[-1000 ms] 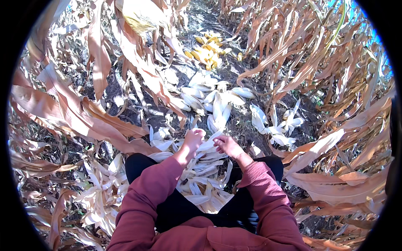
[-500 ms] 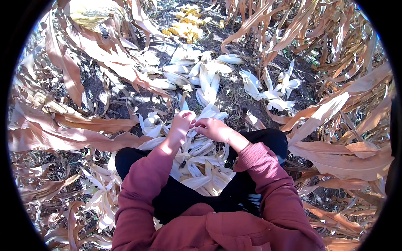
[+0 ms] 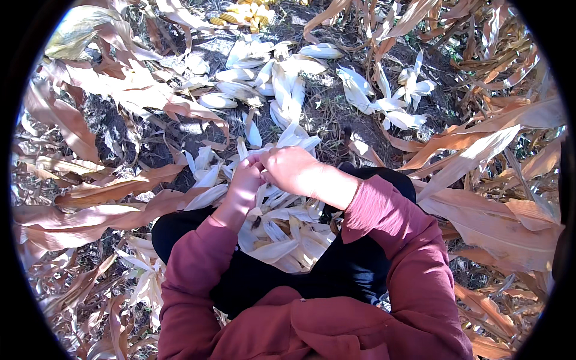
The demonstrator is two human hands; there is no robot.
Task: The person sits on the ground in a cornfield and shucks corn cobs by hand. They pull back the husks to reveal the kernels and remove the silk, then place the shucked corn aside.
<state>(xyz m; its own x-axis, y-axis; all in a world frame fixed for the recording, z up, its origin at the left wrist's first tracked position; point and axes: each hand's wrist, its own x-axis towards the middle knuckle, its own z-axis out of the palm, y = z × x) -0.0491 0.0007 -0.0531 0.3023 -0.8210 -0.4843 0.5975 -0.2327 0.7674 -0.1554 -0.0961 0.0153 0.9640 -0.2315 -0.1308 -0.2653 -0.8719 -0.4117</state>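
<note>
Both hands' fingers, left hand (image 3: 245, 180) and right hand (image 3: 292, 169), closed on pale corn husks (image 3: 288, 139).

Husk-strewn soil (image 3: 336, 114), yellow cobs (image 3: 243, 13)

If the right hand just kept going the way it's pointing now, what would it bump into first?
The right hand points toward the person's left, so it would meet the left hand almost at once; their fingertips already look joined over the pale corn husks. Whether they truly touch is hard to tell from above.

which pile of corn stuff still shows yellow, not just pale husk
The heap of yellow cobs at the top edge; the husks scattered below it are all whitish.
</note>
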